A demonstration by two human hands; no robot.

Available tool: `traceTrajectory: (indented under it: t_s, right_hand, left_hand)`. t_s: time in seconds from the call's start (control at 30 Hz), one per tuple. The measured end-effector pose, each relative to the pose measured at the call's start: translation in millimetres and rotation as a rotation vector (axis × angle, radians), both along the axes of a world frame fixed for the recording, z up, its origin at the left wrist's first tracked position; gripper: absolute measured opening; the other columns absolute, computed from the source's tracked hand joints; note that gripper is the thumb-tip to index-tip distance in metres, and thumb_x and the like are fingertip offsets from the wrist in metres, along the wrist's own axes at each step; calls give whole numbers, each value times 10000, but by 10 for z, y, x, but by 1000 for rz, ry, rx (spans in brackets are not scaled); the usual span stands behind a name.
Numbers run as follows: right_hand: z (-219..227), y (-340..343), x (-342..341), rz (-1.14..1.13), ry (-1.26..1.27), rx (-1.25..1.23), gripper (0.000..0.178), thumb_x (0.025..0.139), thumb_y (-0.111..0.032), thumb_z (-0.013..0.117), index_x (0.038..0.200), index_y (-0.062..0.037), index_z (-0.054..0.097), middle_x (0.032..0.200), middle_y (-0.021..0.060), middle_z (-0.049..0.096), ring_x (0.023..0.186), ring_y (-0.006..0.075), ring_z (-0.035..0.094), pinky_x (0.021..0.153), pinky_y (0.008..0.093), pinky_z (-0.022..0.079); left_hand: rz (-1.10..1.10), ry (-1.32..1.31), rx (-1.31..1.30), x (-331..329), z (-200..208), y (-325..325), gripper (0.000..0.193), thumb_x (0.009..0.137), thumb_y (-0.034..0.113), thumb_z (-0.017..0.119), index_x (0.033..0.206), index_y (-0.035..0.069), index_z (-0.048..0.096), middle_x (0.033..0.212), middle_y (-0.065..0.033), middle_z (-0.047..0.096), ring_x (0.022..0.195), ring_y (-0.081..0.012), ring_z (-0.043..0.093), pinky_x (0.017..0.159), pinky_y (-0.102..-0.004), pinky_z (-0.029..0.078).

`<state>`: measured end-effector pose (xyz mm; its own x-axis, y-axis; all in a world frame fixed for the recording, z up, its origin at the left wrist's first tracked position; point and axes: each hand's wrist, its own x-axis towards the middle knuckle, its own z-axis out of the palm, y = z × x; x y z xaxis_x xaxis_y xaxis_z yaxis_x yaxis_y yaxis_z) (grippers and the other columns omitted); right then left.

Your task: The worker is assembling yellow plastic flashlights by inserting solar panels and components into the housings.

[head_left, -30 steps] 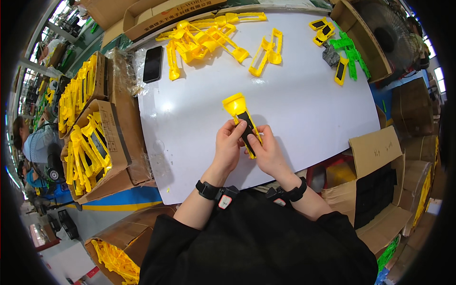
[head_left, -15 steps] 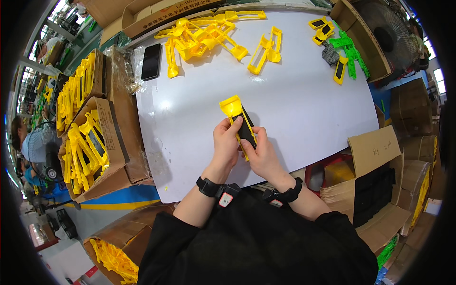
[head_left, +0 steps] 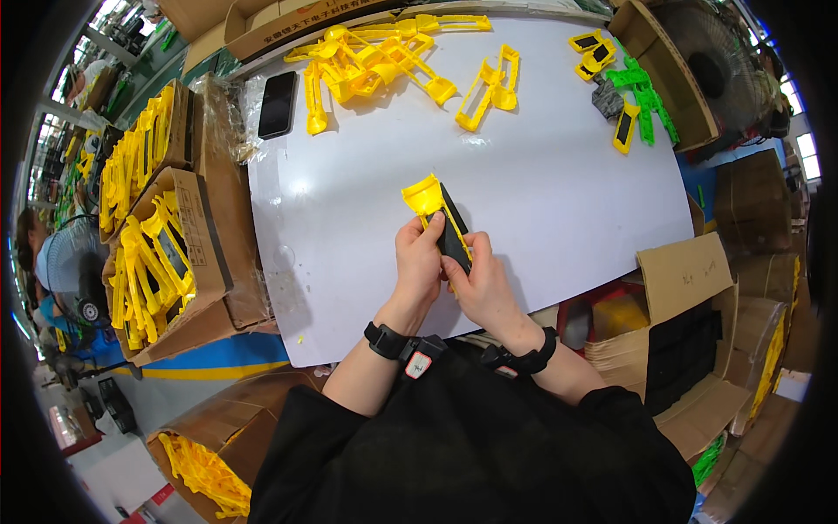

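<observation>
Rising from the lower edge, both forearms meet over the near half of the white surface (head_left: 559, 201), each wrist wearing a black band. Left hand (head_left: 419, 262) and right hand (head_left: 478, 281) are clamped side by side on a yellow plastic holder (head_left: 428, 199) with a black insert (head_left: 454, 234). Its flared yellow end sticks out above the fingers; the long axis runs from the hands toward the surface's far left corner.
</observation>
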<state>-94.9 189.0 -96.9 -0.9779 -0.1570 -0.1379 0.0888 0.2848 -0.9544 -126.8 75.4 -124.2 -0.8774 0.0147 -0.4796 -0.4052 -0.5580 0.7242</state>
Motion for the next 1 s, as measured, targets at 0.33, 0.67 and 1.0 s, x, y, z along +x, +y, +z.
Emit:
traceTrajectory:
  t_s: [0.33, 0.67, 1.0]
  right_hand:
    - [-84, 42, 40, -8, -59, -123, 278, 932, -134, 590, 1067, 12, 396, 730, 107, 647, 572, 179, 635, 512, 294, 492]
    - [-39, 91, 69, 6, 55, -5, 322, 932, -161, 613, 1111, 22, 417, 735, 80, 650, 560, 113, 597, 491, 241, 460]
    - [39, 52, 114, 47, 44, 11, 305, 937, -206, 598, 1065, 18, 435, 660, 111, 628, 542, 216, 637, 486, 320, 478]
  left_hand:
    - [-7, 6, -21, 23, 82, 53, 209, 991, 228, 495, 880, 59, 548, 677, -21, 577, 502, -90, 543, 365, -226, 351]
    - [30, -59, 124, 67, 180, 79, 218, 995, 215, 481, 1007, 15, 566, 843, -62, 631, 666, -137, 612, 610, -301, 528]
    - [104, -32, 35, 118, 109, 36, 174, 979, 152, 496, 993, 1, 580, 811, -53, 624, 666, -120, 613, 581, -266, 521]
